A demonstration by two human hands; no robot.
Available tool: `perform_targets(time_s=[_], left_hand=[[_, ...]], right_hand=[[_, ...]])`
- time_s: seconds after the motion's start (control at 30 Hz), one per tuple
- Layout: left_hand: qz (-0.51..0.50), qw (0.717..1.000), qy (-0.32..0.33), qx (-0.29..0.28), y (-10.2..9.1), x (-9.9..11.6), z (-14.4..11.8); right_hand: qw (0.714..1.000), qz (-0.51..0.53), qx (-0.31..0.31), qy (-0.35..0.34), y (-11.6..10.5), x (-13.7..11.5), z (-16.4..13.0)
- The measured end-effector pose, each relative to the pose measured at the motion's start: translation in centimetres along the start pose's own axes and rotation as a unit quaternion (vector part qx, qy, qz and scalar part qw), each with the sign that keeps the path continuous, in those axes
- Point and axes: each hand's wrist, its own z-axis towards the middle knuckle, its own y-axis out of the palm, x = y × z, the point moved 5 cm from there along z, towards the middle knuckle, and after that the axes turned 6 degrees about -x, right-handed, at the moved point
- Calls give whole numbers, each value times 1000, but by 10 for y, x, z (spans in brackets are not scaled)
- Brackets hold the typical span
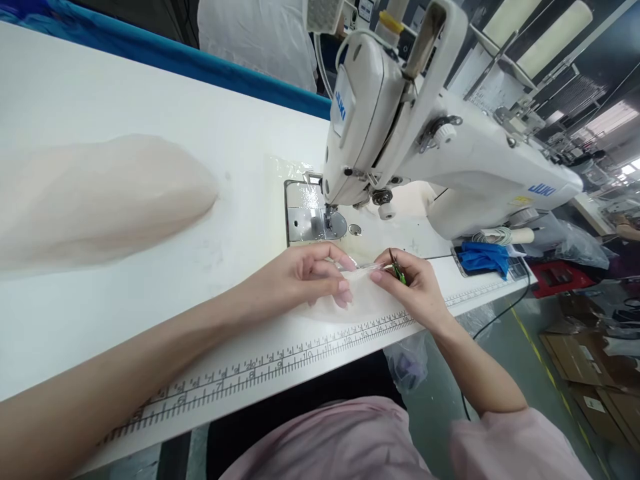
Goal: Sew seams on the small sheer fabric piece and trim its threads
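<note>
A piece of thin, sheer pale fabric (pixel 367 297) lies between my hands at the front of the white table, below the sewing machine. My left hand (pixel 320 275) has its fingers curled at the fabric's left part, thumb over it, with some fingertips beneath. At the fabric's upper edge my right hand (pixel 413 283) pinches with thumb and forefinger. Small green thread snips (pixel 399 272) sit within the same right hand, dark blades pointing up, mostly hidden by the fingers. The sewing machine's needle plate (pixel 305 223) is just beyond my left hand.
The white JUKI sewing machine (pixel 370 113) stands over the table. More sheer beige fabric (pixel 110 200) lies at the left. A printed ruler (pixel 280 367) runs along the front edge. Blue cloth (pixel 484 259) and a cord-wound spool (pixel 505 236) lie at the right end.
</note>
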Motion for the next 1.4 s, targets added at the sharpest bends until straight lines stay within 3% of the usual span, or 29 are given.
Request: perform_targets(time_s=[0.2,0.43,0.6,1.1,1.4], left_hand=[[11,1000,-17,14,1,1,0],[-17,1000,-12,1,1,1,0],[-19,999,-38,23,-1,-2,-2],[-4,997,-81,-4,0,-4,-1],[16,998,-67,3,0,-3,-2]], right_hand=[[1000,-14,-11,-12,4,-3,1],[998,-5,45,-49,-6,-1,0],[999,47,10,-21,-5,10,2],[996,63,45,-40,-10,8,1],[998,54,32,-25,-8,5,1]])
